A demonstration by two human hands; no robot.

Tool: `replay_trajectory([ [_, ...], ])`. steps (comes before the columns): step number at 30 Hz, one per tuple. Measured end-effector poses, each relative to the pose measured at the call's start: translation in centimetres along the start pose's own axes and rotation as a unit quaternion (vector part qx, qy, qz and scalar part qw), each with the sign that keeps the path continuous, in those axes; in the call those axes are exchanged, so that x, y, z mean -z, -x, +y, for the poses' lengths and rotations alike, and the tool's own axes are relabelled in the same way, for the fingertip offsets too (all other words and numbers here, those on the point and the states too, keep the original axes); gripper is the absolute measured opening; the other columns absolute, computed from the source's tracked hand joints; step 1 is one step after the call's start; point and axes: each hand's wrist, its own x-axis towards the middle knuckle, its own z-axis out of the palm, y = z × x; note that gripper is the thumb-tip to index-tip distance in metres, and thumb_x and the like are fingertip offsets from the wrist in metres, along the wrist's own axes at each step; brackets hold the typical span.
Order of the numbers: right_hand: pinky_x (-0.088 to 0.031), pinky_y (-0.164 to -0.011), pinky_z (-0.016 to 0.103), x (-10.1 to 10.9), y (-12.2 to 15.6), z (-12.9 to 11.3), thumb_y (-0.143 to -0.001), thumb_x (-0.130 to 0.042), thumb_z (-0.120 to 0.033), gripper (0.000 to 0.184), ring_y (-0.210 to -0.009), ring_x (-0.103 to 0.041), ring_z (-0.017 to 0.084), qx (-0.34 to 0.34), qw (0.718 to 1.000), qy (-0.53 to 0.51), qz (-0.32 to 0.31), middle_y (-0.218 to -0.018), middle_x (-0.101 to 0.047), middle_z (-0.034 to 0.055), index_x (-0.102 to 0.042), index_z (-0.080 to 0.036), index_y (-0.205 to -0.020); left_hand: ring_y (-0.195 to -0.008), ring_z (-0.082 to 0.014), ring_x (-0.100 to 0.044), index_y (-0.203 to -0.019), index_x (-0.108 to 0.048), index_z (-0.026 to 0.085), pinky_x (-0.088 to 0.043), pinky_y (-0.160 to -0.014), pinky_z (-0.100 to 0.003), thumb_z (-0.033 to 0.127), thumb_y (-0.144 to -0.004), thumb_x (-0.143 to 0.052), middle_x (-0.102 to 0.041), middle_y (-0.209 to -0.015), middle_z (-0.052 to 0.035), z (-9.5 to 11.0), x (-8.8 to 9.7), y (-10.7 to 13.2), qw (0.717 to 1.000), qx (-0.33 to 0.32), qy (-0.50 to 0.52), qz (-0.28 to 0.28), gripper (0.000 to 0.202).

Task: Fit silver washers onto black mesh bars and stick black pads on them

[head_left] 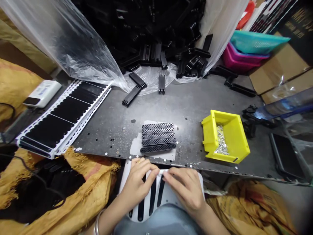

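Observation:
My left hand (137, 182) and my right hand (186, 189) rest close together on a white sheet with long black strips (151, 199) lying in my lap, just below the table's front edge. The fingertips of both hands pinch at the sheet's top edge, nearly touching each other. A neat row of several black perforated bars (158, 138) lies on the grey table (186, 107) right in front of my hands.
A yellow bin of small silver screws (226, 136) stands to the right. A stack of white sheets with black strips (63, 114) lies at left. Behind, a clear bag spills black plastic parts (156, 39). Loose black bars (132, 95), a phone (286, 156), pink and teal baskets (246, 49).

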Motion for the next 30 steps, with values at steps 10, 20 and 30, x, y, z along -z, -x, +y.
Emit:
replay_trajectory([
  [10,-0.058,-0.063,0.03,2.6,-4.1,2.3,-0.099,-0.064,-0.024,0.032,-0.071,-0.064,0.014,-0.245,0.933,-0.261,-0.013,-0.109,-0.059,0.0051,-0.065,-0.033,-0.13,-0.054,-0.014,-0.051,-0.115,-0.069,0.019,-0.031,-0.058,-0.034,0.02,-0.097,-0.07,-0.064,-0.062,0.0048,-0.9,2.1,0.9,0.936,-0.203,-0.27,0.099,0.019],
  [20,-0.052,-0.081,0.036,-3.9,-8.9,3.2,-0.103,-0.056,-0.016,0.023,-0.099,-0.065,0.02,0.061,0.985,-0.065,-0.149,-0.114,-0.074,0.0106,-0.072,-0.02,-0.119,-0.076,-0.0136,-0.071,-0.113,-0.071,0.022,-0.052,-0.074,-0.024,0.026,-0.104,-0.055,-0.079,-0.096,-0.001,-5.0,3.3,-0.8,0.99,0.111,0.009,0.087,0.019],
  [30,-0.055,-0.082,0.037,-4.0,-9.6,2.9,-0.102,-0.055,-0.015,0.023,-0.096,-0.062,0.021,0.04,0.982,-0.066,-0.174,-0.111,-0.073,0.0116,-0.074,-0.018,-0.116,-0.052,-0.0094,-0.05,-0.089,-0.075,0.021,-0.038,-0.054,-0.022,0.034,-0.097,-0.061,-0.062,-0.062,0.0048,-4.1,3.4,-1.8,0.971,0.202,0.116,0.059,0.021],
])
